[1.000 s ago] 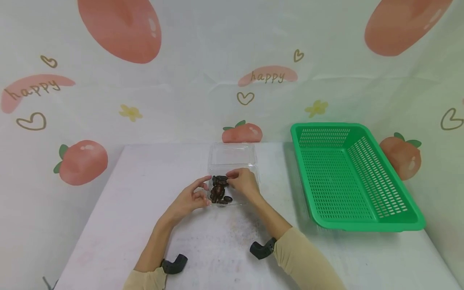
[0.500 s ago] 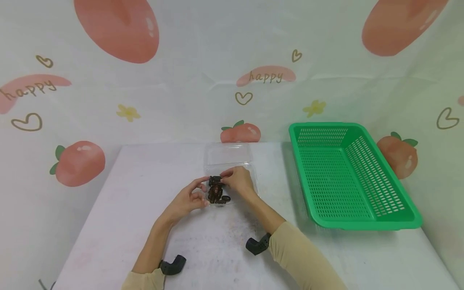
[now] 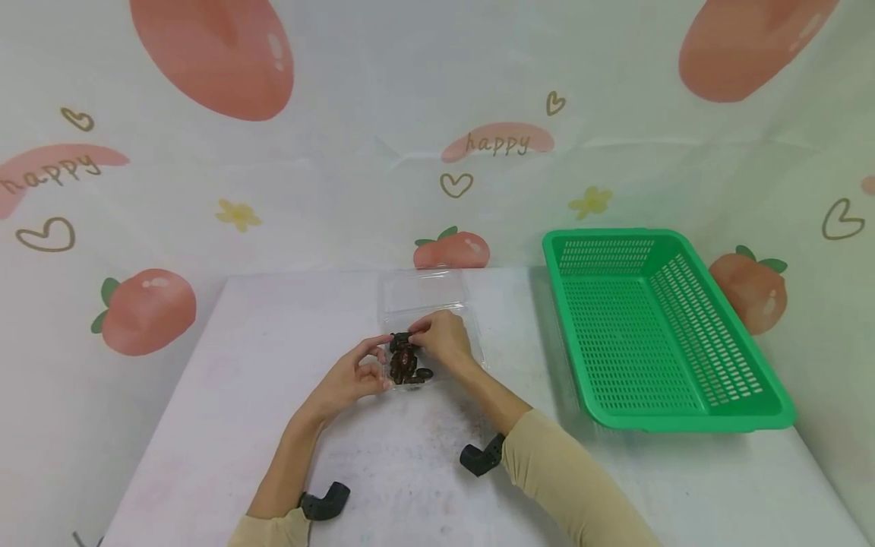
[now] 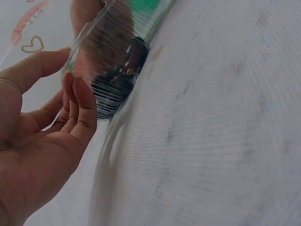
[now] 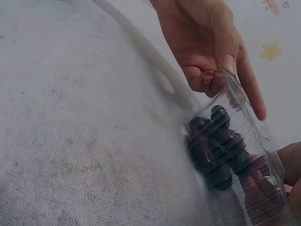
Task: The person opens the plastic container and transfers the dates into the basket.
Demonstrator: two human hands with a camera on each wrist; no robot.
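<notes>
A clear plastic clamshell box lies on the table with its lid folded back. Several dark, glossy oval fruits that look like dates are gathered along its left side. My left hand holds the box's left edge. Its thumb sits at the near corner, its index finger reaches towards the far corner, and the other fingers curl against the outer wall. Over the box, my right hand pinches a date in the far-left part of the group; the fingertips partly hide it. Through the plastic, dates show dimly.
A large green perforated basket stands at the right of the white table. Behind the table hangs a patterned cloth. Dark wrist mounts stick out from both forearms.
The head view has swung slightly, so most things appear further left. My right fingertips have drawn a little closer to the left hand. The left hand keeps its place on the box.
</notes>
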